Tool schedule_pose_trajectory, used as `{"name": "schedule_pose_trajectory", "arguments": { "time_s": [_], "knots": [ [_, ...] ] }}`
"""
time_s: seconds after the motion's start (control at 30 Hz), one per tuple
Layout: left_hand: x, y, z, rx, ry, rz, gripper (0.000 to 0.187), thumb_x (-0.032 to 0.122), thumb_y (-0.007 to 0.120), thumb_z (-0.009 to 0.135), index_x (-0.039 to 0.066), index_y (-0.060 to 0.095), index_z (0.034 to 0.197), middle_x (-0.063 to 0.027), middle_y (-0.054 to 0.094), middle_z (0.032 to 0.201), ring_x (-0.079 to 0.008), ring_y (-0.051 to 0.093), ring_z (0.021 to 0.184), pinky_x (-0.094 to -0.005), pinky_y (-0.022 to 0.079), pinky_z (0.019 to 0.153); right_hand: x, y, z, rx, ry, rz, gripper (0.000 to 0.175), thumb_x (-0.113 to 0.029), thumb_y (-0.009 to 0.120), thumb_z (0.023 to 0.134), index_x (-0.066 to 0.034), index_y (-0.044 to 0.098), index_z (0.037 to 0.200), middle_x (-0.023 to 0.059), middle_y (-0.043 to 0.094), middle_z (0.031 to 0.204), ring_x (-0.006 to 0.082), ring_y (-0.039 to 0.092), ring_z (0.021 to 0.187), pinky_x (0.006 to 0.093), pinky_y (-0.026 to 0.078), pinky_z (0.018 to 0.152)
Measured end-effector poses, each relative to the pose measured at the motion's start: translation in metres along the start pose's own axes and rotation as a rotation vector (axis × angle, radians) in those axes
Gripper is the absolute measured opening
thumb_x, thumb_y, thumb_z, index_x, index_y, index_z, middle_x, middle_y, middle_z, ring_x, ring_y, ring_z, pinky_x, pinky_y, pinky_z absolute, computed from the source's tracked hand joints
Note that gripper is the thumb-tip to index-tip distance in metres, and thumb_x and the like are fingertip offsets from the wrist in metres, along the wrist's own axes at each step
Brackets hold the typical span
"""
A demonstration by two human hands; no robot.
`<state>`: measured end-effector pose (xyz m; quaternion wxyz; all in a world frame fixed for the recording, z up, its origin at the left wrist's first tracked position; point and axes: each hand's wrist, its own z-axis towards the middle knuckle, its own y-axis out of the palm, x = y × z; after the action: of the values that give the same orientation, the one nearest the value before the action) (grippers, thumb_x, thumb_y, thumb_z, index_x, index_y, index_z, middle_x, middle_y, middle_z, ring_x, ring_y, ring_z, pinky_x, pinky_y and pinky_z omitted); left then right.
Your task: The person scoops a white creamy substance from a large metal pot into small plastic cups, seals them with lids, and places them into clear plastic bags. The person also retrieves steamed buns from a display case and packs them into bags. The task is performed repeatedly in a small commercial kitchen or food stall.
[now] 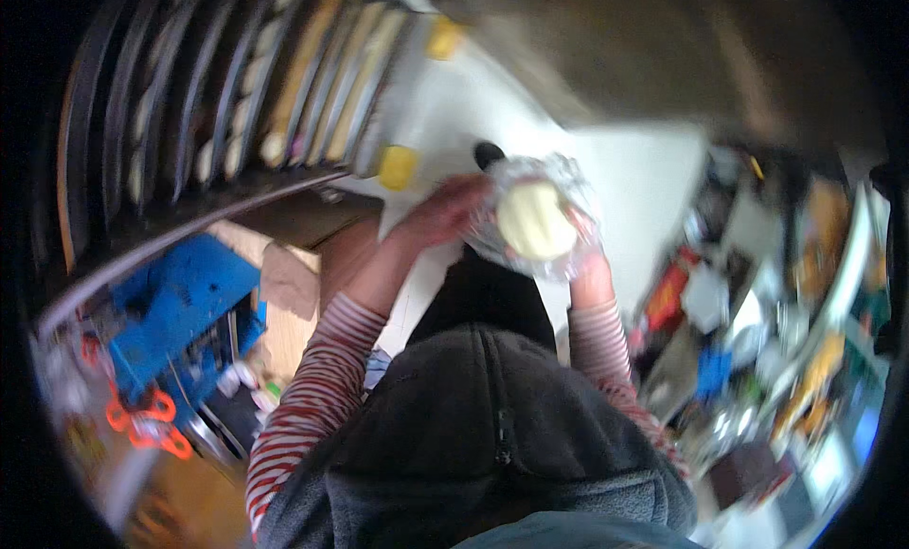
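Note:
A pale yellow, rounded lump (537,221) sits in crinkled clear plastic (568,172) in front of my torso; blur hides what it is made of. My right hand (586,259) supports the plastic from the right and from beneath, its fingers partly seen through the film. At the plastic's left edge, my left hand (454,206) grips the film, with its fingers blurred. Both forearms reach forward in red-and-white striped sleeves, below a dark grey fleece. A small black round thing (488,154) appears just beyond my left hand.
On the left stands a tall rack of trays (241,94) holding pale items, with yellow pieces (398,167) at its edge. Below it are a blue container (186,300) and an orange-looped object (150,422). Cluttered goods line the right, including a red package (669,287). White floor (639,186) lies ahead.

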<state>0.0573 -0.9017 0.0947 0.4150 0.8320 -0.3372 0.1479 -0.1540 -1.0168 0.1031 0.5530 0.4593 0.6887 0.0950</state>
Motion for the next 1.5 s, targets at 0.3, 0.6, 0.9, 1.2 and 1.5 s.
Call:
{"name": "schedule_pose_trajectory", "arguments": {
  "time_s": [0.3, 0.6, 0.9, 1.2, 1.5],
  "knots": [
    [-0.03, 0.265, -0.048, -0.039, 0.734, 0.816, 0.011, 0.008, 0.07, 0.089, -0.001, 0.064, 0.092, -0.0019, 0.062, 0.091, -0.0075, 0.056, 0.082, -0.0225, 0.046, 0.073, -0.084, -0.007, -0.234, 0.522, -0.43, 0.595, 0.058, -0.048, 0.051, 0.099, -0.0025, 0.047, 0.135, 0.0162, 0.057, 0.129, 0.0318, 0.06, 0.115, 0.0539, 0.054, 0.094],
    [-0.199, 0.505, 0.042, -0.721, 0.151, 0.624, 0.007, 0.011, 0.057, 0.097, 0.005, 0.06, 0.094, -0.0023, 0.058, 0.089, -0.0126, 0.054, 0.087, -0.033, 0.043, 0.095, -0.046, -0.197, -0.416, 1.064, -0.724, 0.344, 0.042, -0.035, 0.053, 0.101, -0.0029, 0.058, 0.127, 0.0153, 0.066, 0.122, 0.0287, 0.065, 0.108, 0.0427, 0.05, 0.093],
    [-0.325, 0.648, 0.171, -0.592, -0.157, 0.779, 0.009, 0.01, 0.057, 0.095, 0.004, 0.063, 0.092, 0.0016, 0.052, 0.071, -0.0089, 0.048, 0.069, -0.0324, 0.048, 0.083, -0.057, -0.352, -0.58, 1.853, -0.325, -0.312, 0.024, -0.014, 0.06, 0.093, 0.0036, 0.07, 0.106, 0.017, 0.071, 0.084, 0.0271, 0.068, 0.071, 0.0359, 0.051, 0.062],
    [-0.33, 0.799, 0.244, -0.935, -0.473, 0.711, 0.026, 0.01, 0.044, 0.096, -0.002, 0.06, 0.114, -0.0087, 0.062, 0.088, -0.0178, 0.06, 0.081, -0.0339, 0.048, 0.084, -0.137, -0.389, -0.659, 1.997, -0.547, -0.258, 0.029, -0.008, 0.056, 0.096, 0.0023, 0.06, 0.122, 0.0039, 0.065, 0.069, 0.0113, 0.06, 0.062, 0.0276, 0.046, 0.058],
    [-0.36, 0.859, 0.311, -0.964, -0.607, 1.046, 0.037, 0.001, 0.042, 0.089, 0.002, 0.042, 0.126, -0.0112, 0.063, 0.085, -0.0206, 0.06, 0.083, -0.0343, 0.048, 0.083, -0.178, -0.416, -0.647, 1.778, -0.846, 0.653, 0.028, -0.005, 0.059, 0.094, 0.0055, 0.058, 0.12, 0.0092, 0.069, 0.083, 0.0232, 0.067, 0.077, 0.0413, 0.055, 0.081]
  ]
}}
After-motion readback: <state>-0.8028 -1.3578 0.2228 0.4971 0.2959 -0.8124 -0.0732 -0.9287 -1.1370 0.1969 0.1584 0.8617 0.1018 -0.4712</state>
